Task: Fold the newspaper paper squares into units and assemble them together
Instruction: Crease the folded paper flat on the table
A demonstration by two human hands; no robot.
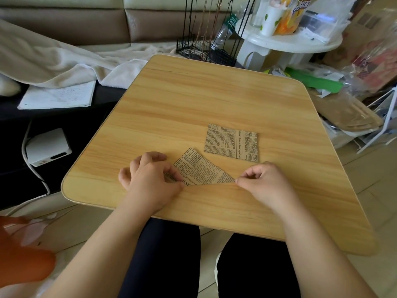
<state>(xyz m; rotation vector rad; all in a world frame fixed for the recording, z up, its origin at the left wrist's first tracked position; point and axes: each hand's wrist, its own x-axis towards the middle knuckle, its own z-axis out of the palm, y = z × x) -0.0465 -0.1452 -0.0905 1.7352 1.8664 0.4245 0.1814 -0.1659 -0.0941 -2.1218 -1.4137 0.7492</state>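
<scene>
First fold in hand, looks like. Folded newspaper piece lies triangle-ish at 6 o'clock on bench, crease along near edge. Left hand curled, fingertips pinning left corner; right hand pinching right tip. Second square flat at 1 o'clock from it, untouched, just apart. Next, my guess: run finger along crease to sharpen, keeping corners matched. Assembly way off.
</scene>
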